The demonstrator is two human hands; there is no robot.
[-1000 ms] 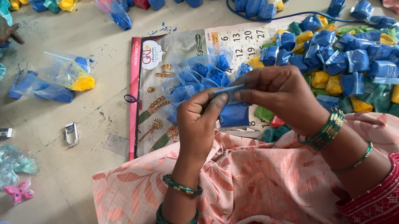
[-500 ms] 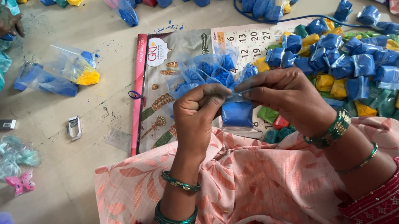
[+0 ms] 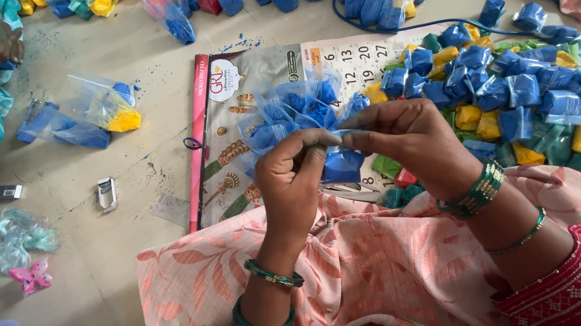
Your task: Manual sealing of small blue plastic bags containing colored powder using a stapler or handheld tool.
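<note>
Blue powder packet [image 3: 341,164] pinched shut in both hands' grip above wall calendar [image 3: 240,117].

Both hands, the left hand [image 3: 297,177] and right hand [image 3: 407,141], pinch a small blue powder packet [image 3: 342,165] above a calendar [image 3: 241,128] on the floor [image 3: 127,57].

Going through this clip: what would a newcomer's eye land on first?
The left hand and right hand pinch a clear packet of blue powder at centre. At right sits a heap of blue, yellow and green packets beside a wall calendar on the floor.
</note>
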